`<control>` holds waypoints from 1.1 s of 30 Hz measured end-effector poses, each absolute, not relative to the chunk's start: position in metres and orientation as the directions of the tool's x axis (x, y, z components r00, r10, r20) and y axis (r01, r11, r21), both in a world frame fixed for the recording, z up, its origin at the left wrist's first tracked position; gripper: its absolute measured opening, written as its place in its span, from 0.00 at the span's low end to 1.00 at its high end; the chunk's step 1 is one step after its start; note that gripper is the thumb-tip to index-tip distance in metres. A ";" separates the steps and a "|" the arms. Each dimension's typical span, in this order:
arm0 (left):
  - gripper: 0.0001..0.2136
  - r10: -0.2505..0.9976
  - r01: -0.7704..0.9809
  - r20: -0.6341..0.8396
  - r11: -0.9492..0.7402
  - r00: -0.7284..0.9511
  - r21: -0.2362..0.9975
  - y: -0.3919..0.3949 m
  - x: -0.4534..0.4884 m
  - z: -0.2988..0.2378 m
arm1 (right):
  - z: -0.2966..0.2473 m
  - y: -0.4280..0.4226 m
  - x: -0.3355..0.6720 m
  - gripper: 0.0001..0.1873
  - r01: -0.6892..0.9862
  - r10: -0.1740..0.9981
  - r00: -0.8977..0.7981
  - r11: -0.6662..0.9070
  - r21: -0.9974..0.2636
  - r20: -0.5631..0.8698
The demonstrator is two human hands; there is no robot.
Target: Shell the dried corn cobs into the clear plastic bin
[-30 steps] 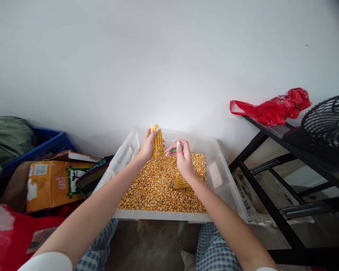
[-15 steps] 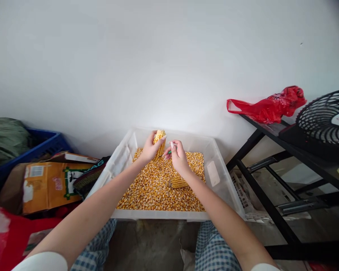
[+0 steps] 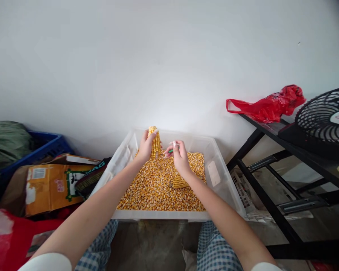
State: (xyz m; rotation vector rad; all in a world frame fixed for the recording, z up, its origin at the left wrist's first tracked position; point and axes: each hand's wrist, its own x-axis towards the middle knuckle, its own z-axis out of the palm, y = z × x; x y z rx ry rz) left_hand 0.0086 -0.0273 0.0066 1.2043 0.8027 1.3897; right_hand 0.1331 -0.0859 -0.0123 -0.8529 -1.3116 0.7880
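My left hand (image 3: 146, 145) is closed round an ear of corn (image 3: 155, 143), held almost upright above the far left of a clear plastic bin (image 3: 214, 165). A small gap to the right, my right hand (image 3: 178, 154) pinches a thin tool with a green handle (image 3: 171, 151); its working end is too small to make out. Loose corn kernels (image 3: 158, 188) cover the floor of the bin. On the kernels, partly behind my right wrist, lies another ear of corn (image 3: 178, 183). More of an ear shows between the hands, low down.
A black rack (image 3: 271, 150) on the right bears a red plastic bag (image 3: 267, 107) and a black fan (image 3: 324, 116). To the left are a blue crate (image 3: 55, 145), an orange cardboard box (image 3: 48, 188) and a red bag (image 3: 19, 237). A white wall rises behind the bin.
My left hand has moved a little left with the ear of corn, turning it more upright. The gap to my right hand is wider, and the green handle shows more.
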 end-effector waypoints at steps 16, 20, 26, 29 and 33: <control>0.20 0.973 -0.359 0.197 -0.141 0.124 0.923 -0.024 0.009 0.003 | 0.002 -0.096 0.132 0.11 -0.038 0.798 0.154 0.594 -0.803 0.583; 0.19 0.971 -0.361 0.201 -0.143 0.128 0.921 -0.024 0.010 0.003 | 0.002 -0.097 0.132 0.10 -0.025 0.790 0.134 0.606 -0.795 0.598; 0.20 0.973 -0.346 0.195 -0.143 0.121 0.927 -0.027 0.012 0.004 | 0.001 -0.099 0.133 0.10 0.117 0.754 0.102 0.639 -0.760 0.649; 0.19 0.971 -0.332 0.207 -0.159 0.116 0.930 -0.029 0.011 0.005 | -0.001 -0.099 0.133 0.09 0.179 0.733 0.076 0.657 -0.733 0.676; 0.18 0.970 -0.313 0.217 -0.174 0.108 0.934 -0.029 0.010 0.006 | -0.005 -0.098 0.133 0.08 0.193 0.724 0.050 0.669 -0.718 0.688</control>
